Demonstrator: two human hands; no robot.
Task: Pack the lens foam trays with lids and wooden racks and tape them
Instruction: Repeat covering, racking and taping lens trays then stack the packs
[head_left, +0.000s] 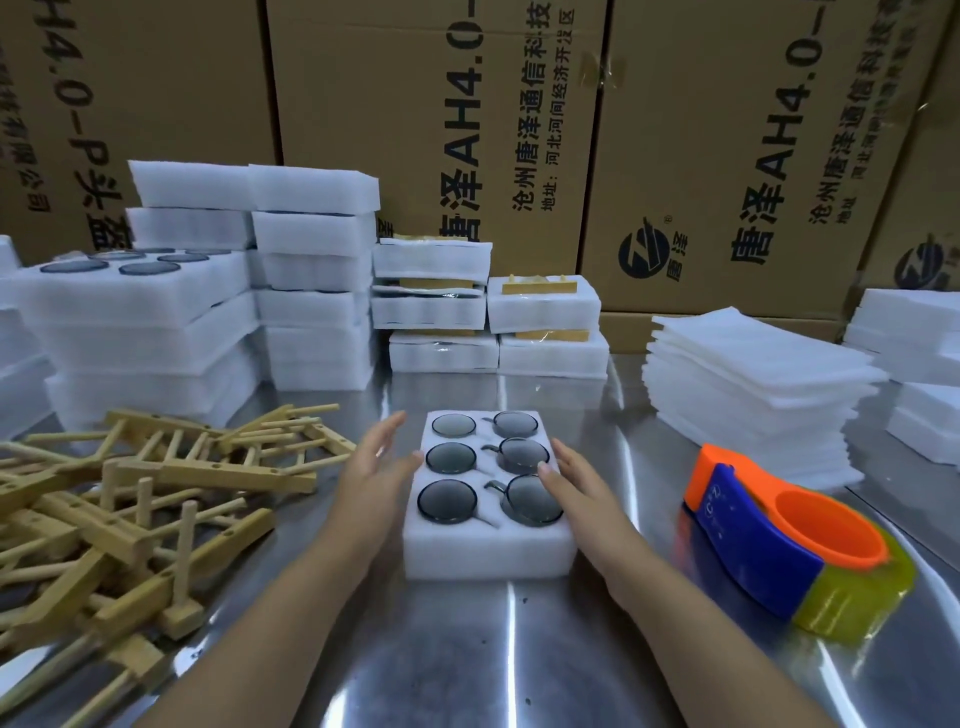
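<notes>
White foam sits between my two hands. The fingers (388, 427) of my left hand (376, 470) are straight and loosely spread just beside the left edge of the lens foam tray (488, 551), holding nothing. The thumb tip is at that edge, though I cannot tell whether it touches. My right hand (576, 480) lies along the tray's right side, fingers straight and close together, with the tips resting on the foam by the middle right lens. The tray lies flat and uncovered on the steel bench (467, 654), with six dark round lenses (448, 499) seated in two columns of three. To its left is a loose heap of wooden racks (156, 488). To its right, apart from it, lies an orange and blue tape dispenser (779, 540), and behind that stands a stack of thin foam lids (753, 395). Further back are piles of foam trays (311, 280), closed packs (545, 312) with wood showing on top, and printed cardboard boxes (426, 104).
</notes>
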